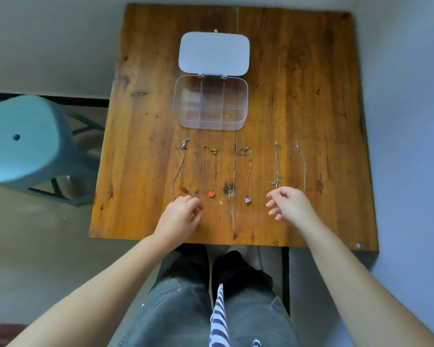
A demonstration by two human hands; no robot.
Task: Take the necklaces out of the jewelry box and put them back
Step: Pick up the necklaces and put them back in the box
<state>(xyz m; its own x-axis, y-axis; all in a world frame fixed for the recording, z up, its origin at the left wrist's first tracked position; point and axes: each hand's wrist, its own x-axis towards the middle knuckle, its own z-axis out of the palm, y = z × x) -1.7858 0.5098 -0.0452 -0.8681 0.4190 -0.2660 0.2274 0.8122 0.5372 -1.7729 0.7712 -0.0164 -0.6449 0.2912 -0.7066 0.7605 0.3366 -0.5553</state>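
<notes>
A clear plastic jewelry box [211,103] with several compartments stands open on the wooden table [298,96], its lid [214,53] folded back. Several necklaces lie stretched in a row in front of it: a silver chain [179,169] at the left, a gold one with a red pendant [211,194], one with a flower pendant [248,200], and two silver ones [276,166] [302,166] at the right. My left hand [181,216] hovers by the lower end of the leftmost chain, fingers loosely curled. My right hand [290,204] hovers just below the two right chains, fingers apart.
A teal plastic stool [28,144] stands left of the table. My legs in dark trousers [211,296] are under the table's near edge. A grey wall runs along the right side.
</notes>
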